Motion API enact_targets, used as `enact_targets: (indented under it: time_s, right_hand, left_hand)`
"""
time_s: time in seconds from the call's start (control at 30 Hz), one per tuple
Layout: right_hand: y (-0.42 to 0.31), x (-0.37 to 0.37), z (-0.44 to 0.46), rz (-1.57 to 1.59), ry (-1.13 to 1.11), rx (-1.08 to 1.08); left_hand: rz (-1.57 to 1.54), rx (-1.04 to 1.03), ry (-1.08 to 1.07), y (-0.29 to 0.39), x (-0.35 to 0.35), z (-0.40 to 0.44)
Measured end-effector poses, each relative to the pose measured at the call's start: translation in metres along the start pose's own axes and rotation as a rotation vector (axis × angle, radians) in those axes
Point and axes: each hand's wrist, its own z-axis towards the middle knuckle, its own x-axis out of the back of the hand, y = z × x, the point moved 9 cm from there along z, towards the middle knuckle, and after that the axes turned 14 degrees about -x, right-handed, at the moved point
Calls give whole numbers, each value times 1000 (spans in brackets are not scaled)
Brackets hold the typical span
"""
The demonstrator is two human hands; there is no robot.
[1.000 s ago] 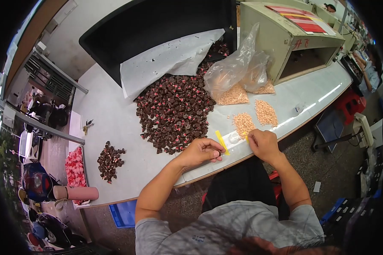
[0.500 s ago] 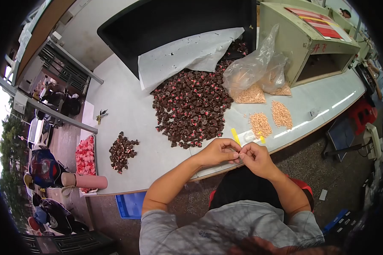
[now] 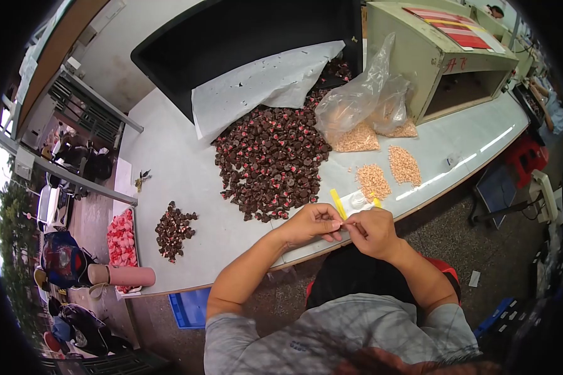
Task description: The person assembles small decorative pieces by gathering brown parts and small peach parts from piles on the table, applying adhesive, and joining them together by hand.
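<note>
Head view. The left hand [image 3: 313, 225] and right hand [image 3: 372, 232] meet over the near edge of the bench [image 3: 162, 144]. The fingers of both hands curl inward, tips nearly touching; whether they are pinched on a small piece cannot be told at this size. Nearest to them, a yellow strip [image 3: 338, 204] and a clear round item [image 3: 357, 200] lie on the bench, just beyond the knuckles.

The dark pieces [image 3: 269, 162] form a large pile farther forward, to the left of the hands, with a smaller dark heap [image 3: 175, 231] well apart. Two groups of pale pellets [image 3: 373, 181] lie forward and to the right, in front of clear bags [image 3: 350, 112].

Handling: the dark pieces appear light and stiff; smooth faces may slip. Grip one piece by opposite edges, thumb against forefinger, with low force. The pale pellets are probably very light and prone to scatter; pinch them singly. The yellow strip looks thin and likely flexes; take it at one end.
</note>
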Motion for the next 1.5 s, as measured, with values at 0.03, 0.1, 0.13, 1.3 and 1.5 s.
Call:
enact_targets:
  time_s: [0.03, 0.1, 0.13, 1.3, 1.5]
  right_hand:
    - [-2, -2, 1, -22, -13, 26]
    - [-4, -8, 1, -63, -42, 79]
    - [-3, -10, 0, -69, -44, 82]
    - [12, -17, 6, 47, -248, -9]
    - [6, -14, 6, 13, -172, 55]
  left_hand:
    - [-5, 13, -3, 0, -2, -1]
    - [-9, 22, -7, -1, -2, -1]
    - [-10, 18, -8, -2, -1, 0]
    - [18, 21, -52, -7, -2, -1]
    - [-3, 29, -24, -3, -2, -1]
